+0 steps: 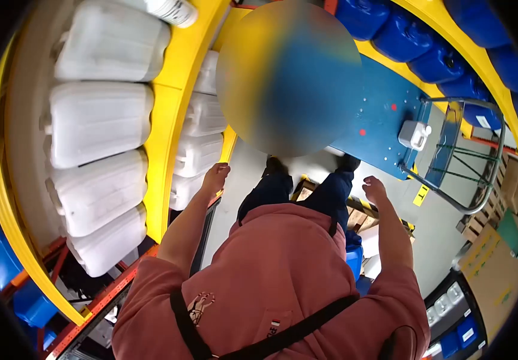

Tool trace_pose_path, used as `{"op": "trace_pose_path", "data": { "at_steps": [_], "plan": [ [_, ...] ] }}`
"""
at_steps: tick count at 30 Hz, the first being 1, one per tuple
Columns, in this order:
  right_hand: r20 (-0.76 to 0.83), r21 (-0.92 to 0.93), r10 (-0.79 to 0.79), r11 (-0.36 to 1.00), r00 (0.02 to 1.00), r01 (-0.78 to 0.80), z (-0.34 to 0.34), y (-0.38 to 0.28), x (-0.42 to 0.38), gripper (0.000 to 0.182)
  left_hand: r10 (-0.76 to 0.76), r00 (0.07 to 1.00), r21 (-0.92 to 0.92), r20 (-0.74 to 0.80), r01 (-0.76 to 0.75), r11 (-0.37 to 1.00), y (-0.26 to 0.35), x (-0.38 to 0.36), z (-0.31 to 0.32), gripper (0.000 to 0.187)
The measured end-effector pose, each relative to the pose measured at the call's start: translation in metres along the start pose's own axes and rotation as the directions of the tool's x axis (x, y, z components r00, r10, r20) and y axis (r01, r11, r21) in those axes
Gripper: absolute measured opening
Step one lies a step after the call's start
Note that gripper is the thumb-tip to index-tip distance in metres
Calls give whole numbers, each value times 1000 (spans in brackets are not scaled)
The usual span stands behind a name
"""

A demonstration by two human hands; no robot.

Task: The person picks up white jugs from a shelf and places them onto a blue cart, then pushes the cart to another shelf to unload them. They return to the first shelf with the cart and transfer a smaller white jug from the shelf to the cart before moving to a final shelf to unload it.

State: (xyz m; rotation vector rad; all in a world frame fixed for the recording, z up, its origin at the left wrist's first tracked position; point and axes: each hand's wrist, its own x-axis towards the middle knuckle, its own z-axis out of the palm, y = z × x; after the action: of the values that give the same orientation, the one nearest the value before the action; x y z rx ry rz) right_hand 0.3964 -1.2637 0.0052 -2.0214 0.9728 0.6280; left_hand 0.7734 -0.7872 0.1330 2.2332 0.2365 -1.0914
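Note:
My left hand [215, 178] hangs beside the yellow shelf edge [227, 144], near the white canisters, with its fingers loosely curled and nothing visible in them. On the other side of my body, my right hand [375, 189] is also loosely closed, with nothing visible in it. It is below the near edge of a blue platform cart [379, 141], not touching it. A small white canister [414, 135] lies on the cart near its metal handle [492, 162].
Large white canisters [101, 123] fill the yellow racking on the left. Blue canisters [430, 63] line the shelf at the upper right. A cardboard box [490, 273] and wooden pallets [481, 219] stand at right. A round blur hides the top middle.

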Motion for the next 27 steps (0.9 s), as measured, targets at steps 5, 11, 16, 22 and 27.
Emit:
{"op": "trace_pose_path", "data": {
  "at_steps": [5,11,16,22,27],
  "plan": [
    [248,-248,-153,945,957,215,-5,-134,-35,38,-213,971,-201,-109,188,961,-158,-38,-79,48],
    [304,-378,-332,819,893,433,-31,-229,-14,39,-327,906,-432,-269,190,881,-249,-129,-39,38],
    [71,-327,-219,917,973,230,-43,-93,-64,36,-117,987,-142,-110,101,985,-153,-52,9,49],
    [205,-129,-464,860,862,494,-45,-161,21,32,-286,940,-354,-187,207,912,-205,-141,63,54],
    [338,-74,-518,818,785,571,-2,-307,-2,27,-479,864,-558,-153,325,763,-272,-186,88,56]
  ]
}}
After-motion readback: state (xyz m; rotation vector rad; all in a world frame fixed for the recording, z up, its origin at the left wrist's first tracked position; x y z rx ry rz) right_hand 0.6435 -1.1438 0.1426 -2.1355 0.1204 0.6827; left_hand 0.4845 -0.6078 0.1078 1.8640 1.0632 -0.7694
